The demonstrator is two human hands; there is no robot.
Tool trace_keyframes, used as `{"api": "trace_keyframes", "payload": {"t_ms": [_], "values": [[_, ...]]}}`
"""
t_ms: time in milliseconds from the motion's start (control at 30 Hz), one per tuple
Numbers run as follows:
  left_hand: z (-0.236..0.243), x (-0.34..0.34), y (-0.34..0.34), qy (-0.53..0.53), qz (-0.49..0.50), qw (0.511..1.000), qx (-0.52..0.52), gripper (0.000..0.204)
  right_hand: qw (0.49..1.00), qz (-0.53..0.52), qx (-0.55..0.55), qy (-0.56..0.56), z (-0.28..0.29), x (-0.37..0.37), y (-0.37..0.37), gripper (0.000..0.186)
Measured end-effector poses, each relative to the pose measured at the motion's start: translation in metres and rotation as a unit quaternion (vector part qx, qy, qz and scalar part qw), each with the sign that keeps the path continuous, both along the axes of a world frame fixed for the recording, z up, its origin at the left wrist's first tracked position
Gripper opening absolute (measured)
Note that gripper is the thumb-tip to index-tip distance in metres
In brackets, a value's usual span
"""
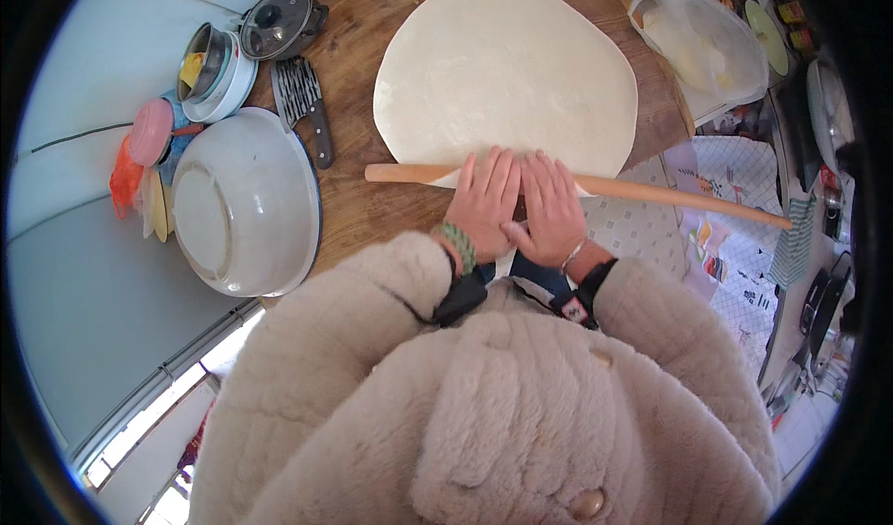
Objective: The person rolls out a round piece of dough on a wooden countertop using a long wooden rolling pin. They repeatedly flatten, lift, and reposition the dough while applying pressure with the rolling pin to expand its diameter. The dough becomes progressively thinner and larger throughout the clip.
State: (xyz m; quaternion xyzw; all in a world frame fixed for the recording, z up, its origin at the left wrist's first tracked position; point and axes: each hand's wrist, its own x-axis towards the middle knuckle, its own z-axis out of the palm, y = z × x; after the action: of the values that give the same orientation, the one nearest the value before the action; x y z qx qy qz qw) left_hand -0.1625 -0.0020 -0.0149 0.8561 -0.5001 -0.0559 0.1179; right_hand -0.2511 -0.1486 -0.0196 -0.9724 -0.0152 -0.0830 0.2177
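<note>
Near edge of the dough sheet [507, 69] and the rolling pin's [670, 195] middle under both hands.

Pale grey wall [84, 274], patterned tablecloth [735, 246], daylit window frame [158, 395]

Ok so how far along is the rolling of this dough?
The dough sheet already lies wide, thin and roughly round across the wooden board. In hand: the left hand and right hand press flat, side by side, on the long rolling pin at the sheet's near edge. Left, likely: evening the slightly irregular outline; thickness can't be judged from above.
</note>
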Motion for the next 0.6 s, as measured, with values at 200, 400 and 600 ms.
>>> {"api": "trace_keyframes", "payload": {"t_ms": [200,400,600], "values": [[-0.032,0.118,-0.070,-0.120,0.042,0.988,-0.084,0.066,0.990,-0.006,-0.133,-0.041,-0.021,0.128,-0.073,0.065],[0.002,-0.001,0.000,0.026,0.013,0.999,-0.026,0.072,0.996,0.015,0.026,-0.082,0.013,0.009,0.004,0.078],[-0.027,0.071,-0.033,-0.106,-0.012,0.994,-0.023,0.073,1.000,0.021,0.000,-0.006,-0.011,0.074,-0.035,0.070]]}}
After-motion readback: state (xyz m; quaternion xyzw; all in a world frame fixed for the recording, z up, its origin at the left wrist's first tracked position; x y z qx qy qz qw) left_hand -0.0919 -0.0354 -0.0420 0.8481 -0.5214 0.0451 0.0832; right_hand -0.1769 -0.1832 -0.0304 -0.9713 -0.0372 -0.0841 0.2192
